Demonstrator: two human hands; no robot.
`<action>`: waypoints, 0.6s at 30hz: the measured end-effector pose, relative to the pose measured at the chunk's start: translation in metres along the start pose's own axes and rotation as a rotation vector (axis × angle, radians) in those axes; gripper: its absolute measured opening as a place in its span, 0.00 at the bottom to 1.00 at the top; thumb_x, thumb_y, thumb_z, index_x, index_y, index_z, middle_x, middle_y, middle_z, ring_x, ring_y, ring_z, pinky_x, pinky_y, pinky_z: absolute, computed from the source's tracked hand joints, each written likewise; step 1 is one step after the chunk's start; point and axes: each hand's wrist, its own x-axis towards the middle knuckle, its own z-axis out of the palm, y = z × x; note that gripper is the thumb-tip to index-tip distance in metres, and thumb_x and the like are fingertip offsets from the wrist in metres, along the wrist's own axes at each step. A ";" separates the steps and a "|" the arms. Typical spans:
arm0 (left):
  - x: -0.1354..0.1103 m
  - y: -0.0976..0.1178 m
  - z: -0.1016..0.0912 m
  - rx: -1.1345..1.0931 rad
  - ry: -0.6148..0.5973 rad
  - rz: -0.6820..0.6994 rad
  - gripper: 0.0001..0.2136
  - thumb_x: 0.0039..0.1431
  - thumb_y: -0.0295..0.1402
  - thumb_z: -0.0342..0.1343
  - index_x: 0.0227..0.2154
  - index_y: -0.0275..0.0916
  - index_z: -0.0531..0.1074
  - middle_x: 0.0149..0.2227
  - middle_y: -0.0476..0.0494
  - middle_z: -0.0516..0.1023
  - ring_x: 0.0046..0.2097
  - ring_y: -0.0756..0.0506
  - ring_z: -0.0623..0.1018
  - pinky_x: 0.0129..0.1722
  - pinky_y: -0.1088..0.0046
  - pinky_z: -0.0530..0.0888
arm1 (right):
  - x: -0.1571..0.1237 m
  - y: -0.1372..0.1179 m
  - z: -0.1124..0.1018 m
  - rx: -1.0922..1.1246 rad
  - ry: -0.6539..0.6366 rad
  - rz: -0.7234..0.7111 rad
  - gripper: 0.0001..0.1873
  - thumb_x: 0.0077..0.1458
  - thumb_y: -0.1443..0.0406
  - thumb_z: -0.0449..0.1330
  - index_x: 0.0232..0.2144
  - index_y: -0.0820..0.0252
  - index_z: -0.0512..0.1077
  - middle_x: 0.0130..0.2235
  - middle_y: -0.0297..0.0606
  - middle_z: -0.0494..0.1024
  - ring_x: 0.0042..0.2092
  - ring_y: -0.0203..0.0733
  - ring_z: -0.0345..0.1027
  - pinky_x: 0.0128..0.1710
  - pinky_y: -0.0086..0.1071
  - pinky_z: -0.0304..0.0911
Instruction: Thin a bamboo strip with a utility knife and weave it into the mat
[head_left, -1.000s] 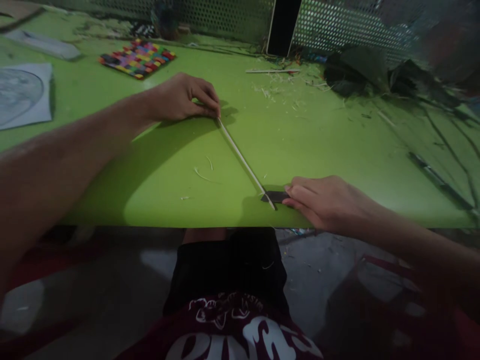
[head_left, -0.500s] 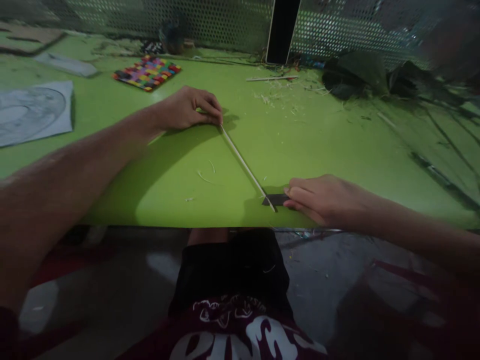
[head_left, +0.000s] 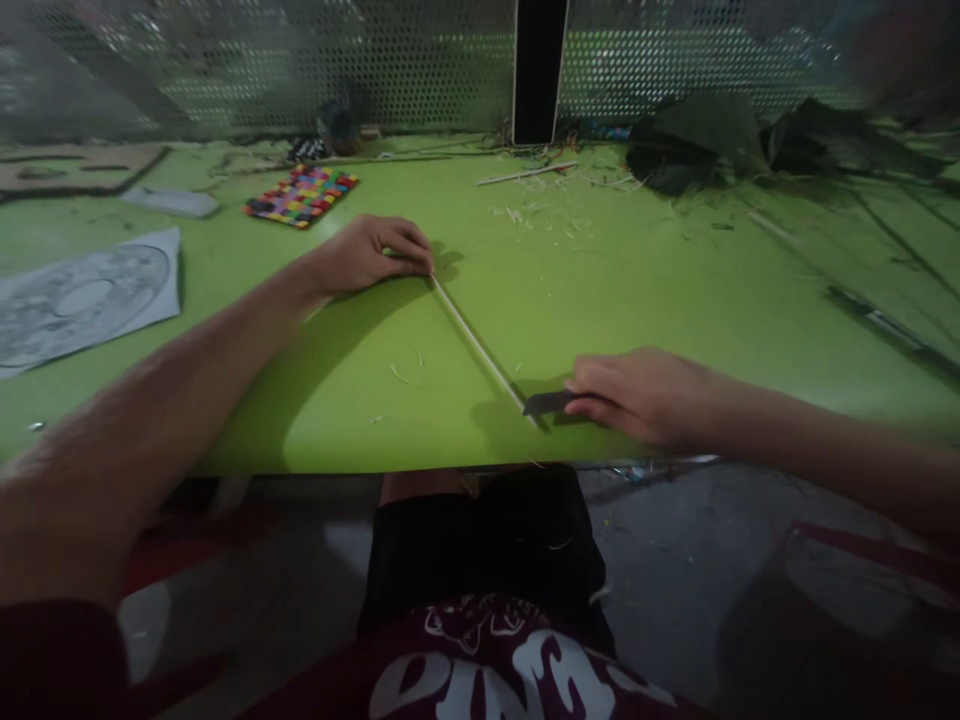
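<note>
A thin pale stick (head_left: 478,342) slants across the green tabletop, its near end close to the front edge. My left hand (head_left: 386,255) pinches its far end between thumb and fingers. In my right hand (head_left: 637,395) is a knife with a dark blade (head_left: 547,402), gripped low over the table. The blade's tip meets the stick near its near end. My closed fingers hide the knife's handle. A few fine curled shavings (head_left: 405,374) lie left of the stick.
Farther back are more shavings (head_left: 517,214), another pale stick (head_left: 525,174) and a colourful woven square (head_left: 301,196). A printed paper (head_left: 90,290) lies at left. Large dark leaves (head_left: 697,145) and long stems occupy the right. A black upright panel (head_left: 538,75) stands before the perforated screen.
The view has shifted a little. The blade now covers part of the stick's near end at a slightly different angle. Both hands keep their grips.
</note>
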 end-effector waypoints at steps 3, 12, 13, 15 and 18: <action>0.000 0.002 0.000 0.032 0.005 0.002 0.12 0.65 0.47 0.63 0.41 0.45 0.82 0.41 0.55 0.81 0.41 0.53 0.73 0.47 0.70 0.73 | -0.006 0.008 0.001 0.089 0.108 0.183 0.18 0.72 0.53 0.49 0.38 0.56 0.72 0.31 0.38 0.77 0.29 0.41 0.68 0.28 0.34 0.53; -0.001 0.014 -0.002 0.023 0.036 0.016 0.15 0.58 0.51 0.67 0.40 0.47 0.84 0.42 0.45 0.84 0.43 0.45 0.79 0.49 0.63 0.75 | -0.007 0.013 -0.004 0.173 0.320 0.329 0.14 0.67 0.53 0.55 0.37 0.54 0.74 0.31 0.37 0.79 0.30 0.41 0.69 0.30 0.35 0.59; -0.001 0.018 -0.003 0.034 0.051 0.034 0.15 0.57 0.51 0.67 0.40 0.48 0.84 0.43 0.44 0.84 0.45 0.43 0.79 0.51 0.61 0.75 | -0.006 0.016 -0.004 0.182 0.350 0.363 0.14 0.67 0.52 0.56 0.37 0.54 0.74 0.31 0.36 0.78 0.29 0.41 0.68 0.30 0.35 0.59; -0.001 0.028 -0.001 0.068 0.076 0.078 0.14 0.57 0.50 0.67 0.41 0.49 0.84 0.45 0.42 0.83 0.49 0.41 0.79 0.54 0.59 0.74 | -0.007 0.024 -0.005 0.215 0.441 0.443 0.14 0.64 0.51 0.58 0.37 0.53 0.74 0.29 0.34 0.77 0.27 0.39 0.66 0.28 0.34 0.58; 0.001 0.052 0.011 0.117 0.026 0.142 0.13 0.61 0.48 0.65 0.43 0.49 0.84 0.46 0.42 0.83 0.54 0.39 0.77 0.57 0.56 0.72 | -0.012 0.031 -0.004 0.237 0.643 0.587 0.13 0.59 0.51 0.62 0.38 0.52 0.74 0.31 0.33 0.79 0.29 0.39 0.69 0.29 0.33 0.62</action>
